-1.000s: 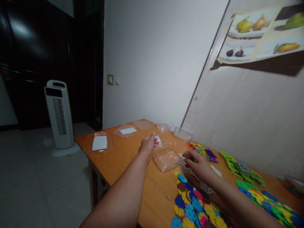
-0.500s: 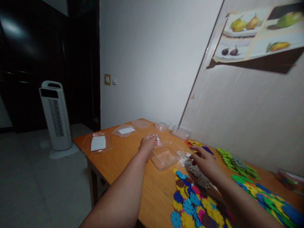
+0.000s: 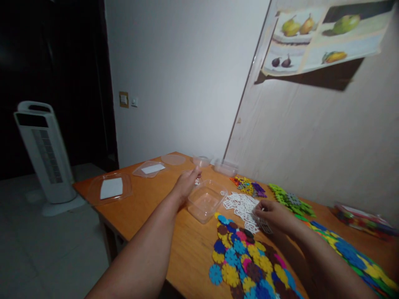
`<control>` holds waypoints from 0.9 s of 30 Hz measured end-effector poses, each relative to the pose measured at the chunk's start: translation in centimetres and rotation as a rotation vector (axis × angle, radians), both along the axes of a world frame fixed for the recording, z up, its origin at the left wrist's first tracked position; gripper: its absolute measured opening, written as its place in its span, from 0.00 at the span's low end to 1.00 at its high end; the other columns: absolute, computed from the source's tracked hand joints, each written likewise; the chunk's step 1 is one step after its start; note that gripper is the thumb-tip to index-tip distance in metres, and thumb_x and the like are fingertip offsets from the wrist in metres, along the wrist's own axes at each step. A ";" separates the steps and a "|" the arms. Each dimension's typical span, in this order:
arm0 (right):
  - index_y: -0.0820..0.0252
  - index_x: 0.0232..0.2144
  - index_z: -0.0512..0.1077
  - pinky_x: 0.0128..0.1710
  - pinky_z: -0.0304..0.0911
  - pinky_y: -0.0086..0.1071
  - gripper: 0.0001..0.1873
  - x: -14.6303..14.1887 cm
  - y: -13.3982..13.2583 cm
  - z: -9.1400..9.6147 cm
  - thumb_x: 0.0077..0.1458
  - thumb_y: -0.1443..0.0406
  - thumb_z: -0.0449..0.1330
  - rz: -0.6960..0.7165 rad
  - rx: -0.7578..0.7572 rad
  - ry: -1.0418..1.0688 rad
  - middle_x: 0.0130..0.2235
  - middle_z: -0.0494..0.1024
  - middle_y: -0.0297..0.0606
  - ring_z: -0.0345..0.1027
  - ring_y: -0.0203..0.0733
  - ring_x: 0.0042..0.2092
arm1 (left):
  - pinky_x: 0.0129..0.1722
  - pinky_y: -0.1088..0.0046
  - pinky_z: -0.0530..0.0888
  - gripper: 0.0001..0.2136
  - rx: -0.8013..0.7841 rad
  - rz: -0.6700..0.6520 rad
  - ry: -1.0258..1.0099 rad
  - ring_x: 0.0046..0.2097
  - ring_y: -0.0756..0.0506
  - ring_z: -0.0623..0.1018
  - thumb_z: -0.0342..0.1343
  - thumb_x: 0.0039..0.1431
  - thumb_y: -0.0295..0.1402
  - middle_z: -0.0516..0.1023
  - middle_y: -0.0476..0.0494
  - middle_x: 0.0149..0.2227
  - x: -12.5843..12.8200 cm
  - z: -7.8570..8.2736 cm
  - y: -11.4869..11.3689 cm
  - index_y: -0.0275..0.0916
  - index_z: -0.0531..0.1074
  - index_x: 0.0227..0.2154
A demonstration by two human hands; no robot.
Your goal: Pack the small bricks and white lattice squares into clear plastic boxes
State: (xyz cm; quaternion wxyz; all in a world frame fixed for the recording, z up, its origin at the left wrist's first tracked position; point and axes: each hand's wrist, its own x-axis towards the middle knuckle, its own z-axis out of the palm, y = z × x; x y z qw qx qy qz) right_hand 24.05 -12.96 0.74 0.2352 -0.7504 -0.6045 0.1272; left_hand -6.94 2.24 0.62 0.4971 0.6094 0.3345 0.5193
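Note:
My left hand point(image 3: 187, 183) is closed at the far left corner of a clear plastic container point(image 3: 204, 214). Its fingers are partly hidden, and a small white bit shows beside the thumb. The open-topped container stands on the wooden table and looks almost empty. To its right lies a pile of white openwork plastic pieces point(image 3: 240, 204). My right hand point(image 3: 274, 214) is over the right side of this pile, thumb and fingers pinched together on a white piece, mostly hidden by the fingers. Colourful notched discs point(image 3: 240, 257) are heaped nearer to me.
Clear lids point(image 3: 124, 180) with white labels lie at the table's left side. More clear containers point(image 3: 226, 167) stand by the wall. Orange, yellow and purple pieces point(image 3: 246, 185), green pieces point(image 3: 288, 197) and a filled clear bag point(image 3: 363, 220) lie along the back. A tower fan point(image 3: 46, 153) stands on the floor.
My right hand has lowered onto the white pile, and its fingers have closed. My left hand stays by the container. The view has turned slightly right.

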 end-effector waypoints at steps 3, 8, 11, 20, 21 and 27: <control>0.58 0.27 0.70 0.23 0.55 0.27 0.16 -0.5 -0.1 -0.4 0.45 0.52 0.64 -0.003 -0.122 -0.003 0.25 0.76 0.34 0.66 0.36 0.27 | 0.56 0.64 0.68 0.35 -0.080 -0.160 -0.025 0.59 0.39 0.72 0.41 0.61 0.60 0.72 0.33 0.59 -0.2 0.6 -1.0 0.36 0.73 0.53; 0.59 0.27 0.68 0.22 0.52 0.26 0.17 -0.9 0.1 -1.2 0.43 0.54 0.67 -0.007 -0.125 0.027 0.25 0.76 0.34 0.65 0.35 0.26 | 0.66 0.62 0.57 0.41 -0.204 -0.362 0.006 0.68 0.41 0.60 0.29 0.61 0.62 0.57 0.37 0.68 -0.6 1.3 -1.8 0.37 0.63 0.63; 0.58 0.24 0.66 0.21 0.52 0.26 0.16 -0.9 0.3 -1.8 0.43 0.55 0.67 -0.001 -0.076 0.134 0.21 0.73 0.32 0.63 0.34 0.23 | 0.66 0.60 0.57 0.43 -0.245 -0.434 0.000 0.68 0.40 0.59 0.27 0.60 0.63 0.56 0.37 0.68 -0.6 1.4 -2.0 0.37 0.62 0.64; 0.57 0.19 0.61 0.18 0.49 0.26 0.17 -0.9 0.8 -2.3 0.42 0.55 0.64 -0.019 0.054 0.458 0.16 0.66 0.28 0.57 0.31 0.18 | 0.64 0.58 0.61 0.38 -0.265 -0.428 0.009 0.67 0.39 0.62 0.36 0.60 0.62 0.61 0.38 0.66 -0.4 0.8 -2.5 0.40 0.66 0.61; 0.56 0.19 0.61 0.18 0.48 0.26 0.17 -0.9 0.8 -2.1 0.42 0.54 0.63 -0.030 0.070 0.488 0.15 0.65 0.27 0.56 0.30 0.18 | 0.63 0.58 0.62 0.37 -0.258 -0.415 -0.002 0.67 0.39 0.63 0.37 0.60 0.62 0.63 0.38 0.66 -0.4 0.8 -2.5 0.40 0.68 0.59; 0.57 0.27 0.65 0.16 0.47 0.26 0.14 -0.9 1.0 -1.4 0.42 0.56 0.62 -0.047 0.058 0.603 0.16 0.68 0.27 0.56 0.31 0.17 | 0.60 0.61 0.65 0.34 -0.207 -0.313 -0.121 0.60 0.40 0.71 0.39 0.60 0.62 0.75 0.38 0.57 -0.7 1.4 -2.2 0.40 0.76 0.49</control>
